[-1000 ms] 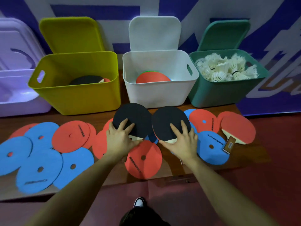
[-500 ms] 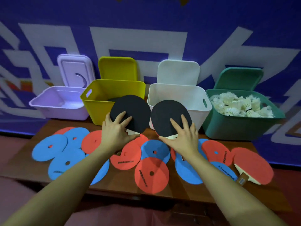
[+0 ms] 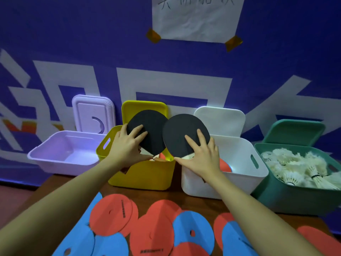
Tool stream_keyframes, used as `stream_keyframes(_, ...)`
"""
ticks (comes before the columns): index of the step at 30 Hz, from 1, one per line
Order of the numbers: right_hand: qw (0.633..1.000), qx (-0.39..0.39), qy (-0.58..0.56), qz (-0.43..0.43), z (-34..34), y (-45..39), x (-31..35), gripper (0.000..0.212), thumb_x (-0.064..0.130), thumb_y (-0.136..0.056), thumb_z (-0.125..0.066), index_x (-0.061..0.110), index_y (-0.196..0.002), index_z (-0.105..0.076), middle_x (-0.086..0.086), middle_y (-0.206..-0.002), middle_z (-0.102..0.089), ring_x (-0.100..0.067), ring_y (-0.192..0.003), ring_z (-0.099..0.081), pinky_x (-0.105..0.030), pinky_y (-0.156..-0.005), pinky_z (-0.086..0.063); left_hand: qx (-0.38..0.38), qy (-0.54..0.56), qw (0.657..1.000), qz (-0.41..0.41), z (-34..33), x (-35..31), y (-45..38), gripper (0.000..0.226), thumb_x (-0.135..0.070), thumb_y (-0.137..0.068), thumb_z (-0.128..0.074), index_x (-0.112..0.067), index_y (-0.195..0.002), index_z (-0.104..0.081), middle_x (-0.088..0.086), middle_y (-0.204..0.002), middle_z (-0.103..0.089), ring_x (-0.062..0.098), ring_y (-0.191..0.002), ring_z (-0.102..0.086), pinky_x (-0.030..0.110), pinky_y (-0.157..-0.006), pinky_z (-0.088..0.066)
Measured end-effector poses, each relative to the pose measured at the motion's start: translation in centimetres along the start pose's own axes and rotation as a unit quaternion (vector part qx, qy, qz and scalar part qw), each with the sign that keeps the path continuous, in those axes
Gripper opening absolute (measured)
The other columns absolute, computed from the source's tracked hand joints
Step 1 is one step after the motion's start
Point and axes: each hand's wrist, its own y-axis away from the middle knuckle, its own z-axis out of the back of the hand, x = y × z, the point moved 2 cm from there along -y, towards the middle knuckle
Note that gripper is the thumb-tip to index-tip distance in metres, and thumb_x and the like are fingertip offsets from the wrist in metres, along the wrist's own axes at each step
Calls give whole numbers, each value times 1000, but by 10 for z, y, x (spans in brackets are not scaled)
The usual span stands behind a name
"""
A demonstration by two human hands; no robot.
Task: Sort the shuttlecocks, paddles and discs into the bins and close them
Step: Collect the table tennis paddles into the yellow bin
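Note:
My left hand [image 3: 127, 146] grips a black-faced paddle [image 3: 149, 124] by its neck, held up over the yellow bin [image 3: 147, 174]. My right hand [image 3: 201, 156] grips a second black-faced paddle [image 3: 180, 133] between the yellow bin and the white bin [image 3: 221, 183], which holds a red disc [image 3: 224, 165]. The two paddle heads almost touch. Red discs [image 3: 112, 217] and blue discs [image 3: 195, 228] lie scattered on the wooden table in front. White shuttlecocks [image 3: 295, 167] fill the green bin [image 3: 295, 198] at the right.
An empty lilac bin [image 3: 55, 163] stands at the left. Each bin's lid leans upright behind it against the blue and white wall: lilac lid [image 3: 92, 111], yellow lid [image 3: 132, 108], white lid [image 3: 221, 119], green lid [image 3: 293, 132]. A red paddle head [image 3: 319, 237] shows at the bottom right.
Both hands have lifted the two black paddles from the table up and forward to above the yellow and white bins. My view has tilted upward.

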Motion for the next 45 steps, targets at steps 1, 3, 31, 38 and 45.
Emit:
stream_keyframes(1, 1000, 8, -2, -4, -5, -12, 6, 93, 85, -63, -31, 42, -145, -24, -1, -158, -9, -40, -138, -16, -48, -108, -26, 5, -3, 1000, -10, -8, 11, -9, 89, -75, -58, -53, -12, -120, -64, 11, -129, -57, 56, -111, -47, 60, -81, -47)
stream_keyframes(3, 1000, 23, -5, -14, -18, -33, 15, 94, 86, -62, -30, 42, -145, -21, 0, -158, -7, -39, -139, -13, -48, -109, -26, 27, -1, 999, -27, -26, 34, -27, 88, -73, -56, -57, -12, -119, -64, 11, -129, -58, 56, -112, -47, 59, -77, -49)
stream_keyframes(31, 998, 16, -37, -40, -102, -114, 45, 88, 85, -59, -41, 41, -136, -45, 1, -153, -29, -41, -135, -28, -52, -94, -45, 233, 64, 968, -72, -200, 90, -63, 120, -85, -59, -53, -37, -143, 18, 3, -158, 6, 44, -139, -10, 55, -108, -21)
stream_keyframes(38, 997, 28, -34, -68, -104, -108, 38, 90, 86, -57, -40, 43, -136, -42, 4, -154, -25, -38, -136, -26, -49, -97, -43, 210, 50, 972, -94, -190, 94, -76, 89, -74, -72, -49, -16, -139, -45, 13, -140, -46, 48, -103, -56, 47, -79, -50)
stream_keyframes(45, 995, 66, -63, 25, -99, -116, 53, 88, 85, -58, -44, 44, -136, -42, 4, -154, -27, -37, -136, -29, -53, -106, -34, 94, 219, 971, -34, -163, 125, -72, 59, -50, -90, -31, -23, -143, -36, 7, -148, -36, 34, -112, -53, 44, -87, -45)
